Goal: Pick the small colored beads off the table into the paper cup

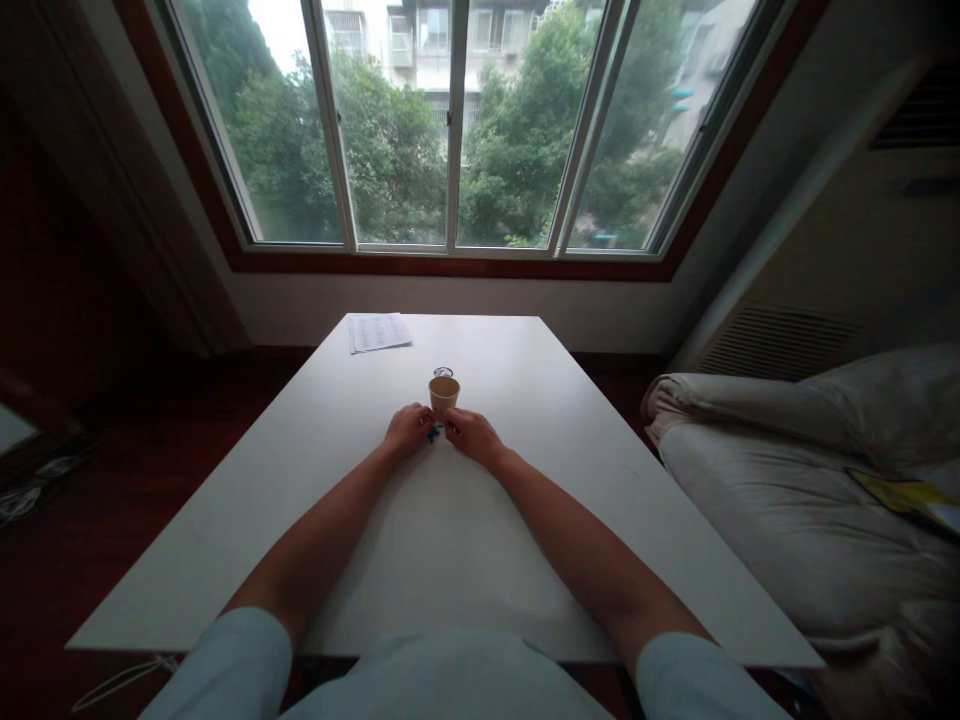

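A brown paper cup [444, 396] stands upright on the white table, its open mouth facing up. Just in front of its base, my left hand [409, 429] has curled fingers, closed near a small blue piece [433, 434] whose kind is too small to make out. On the other side, my right hand [472, 436] is closed too, thumb and fingertips bent together by the cup's lower right. What either hand pinches is too small to tell, and so is whether they touch the cup. Behind the cup lies a small round, dark-rimmed thing [443, 372].
Printed paper sheets [380, 333] lie at the far left of the white table [285, 560]. Past its far edge is a wide window [450, 130]. A cushioned sofa [787, 500] stands to the right, with a yellow item [904, 496] on it. Cables [26, 490] lie on the floor at left.
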Demonstrator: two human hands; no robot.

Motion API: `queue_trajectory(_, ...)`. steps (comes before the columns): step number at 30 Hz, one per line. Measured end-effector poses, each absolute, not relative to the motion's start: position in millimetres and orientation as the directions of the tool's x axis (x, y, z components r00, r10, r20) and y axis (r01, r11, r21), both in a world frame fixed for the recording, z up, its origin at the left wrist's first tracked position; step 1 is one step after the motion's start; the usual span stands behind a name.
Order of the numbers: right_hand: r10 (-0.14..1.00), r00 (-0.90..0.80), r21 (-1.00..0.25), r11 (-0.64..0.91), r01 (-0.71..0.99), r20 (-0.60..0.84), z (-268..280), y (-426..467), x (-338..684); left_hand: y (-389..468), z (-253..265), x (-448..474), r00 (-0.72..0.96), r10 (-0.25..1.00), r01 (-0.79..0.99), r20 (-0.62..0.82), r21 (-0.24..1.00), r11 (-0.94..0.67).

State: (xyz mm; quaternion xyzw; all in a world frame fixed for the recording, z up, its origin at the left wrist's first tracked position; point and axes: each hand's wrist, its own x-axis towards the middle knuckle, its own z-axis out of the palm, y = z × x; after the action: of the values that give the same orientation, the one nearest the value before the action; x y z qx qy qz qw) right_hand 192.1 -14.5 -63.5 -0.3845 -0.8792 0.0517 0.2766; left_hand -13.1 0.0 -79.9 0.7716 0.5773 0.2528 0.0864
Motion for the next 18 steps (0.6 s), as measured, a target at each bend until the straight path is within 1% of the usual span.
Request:
queue_trajectory(3,0.674,-0.534,-0.308,0.723,0.618,0.51,-64.1,-14.2,192.4,-0.5,-80.1,-13.2,0.209,0.931,0.847,0.301,0.42,-0.326)
queue_trajectory(12,0.615,-0.506,-0.267,0.755,0.599,0.604,-60.0,-17.8,192.9,-1.7,-78.9,-12.7,0.217,0.928,0.854,0.305,0.401,-0.331)
queue_trajectory(18,0.577,-0.412,-0.265,0.753,0.602,0.705,-54.0,-24.0,192.2,-2.3,-78.2,-12.4,0.22,0.927,0.852,0.305,0.402,-0.335)
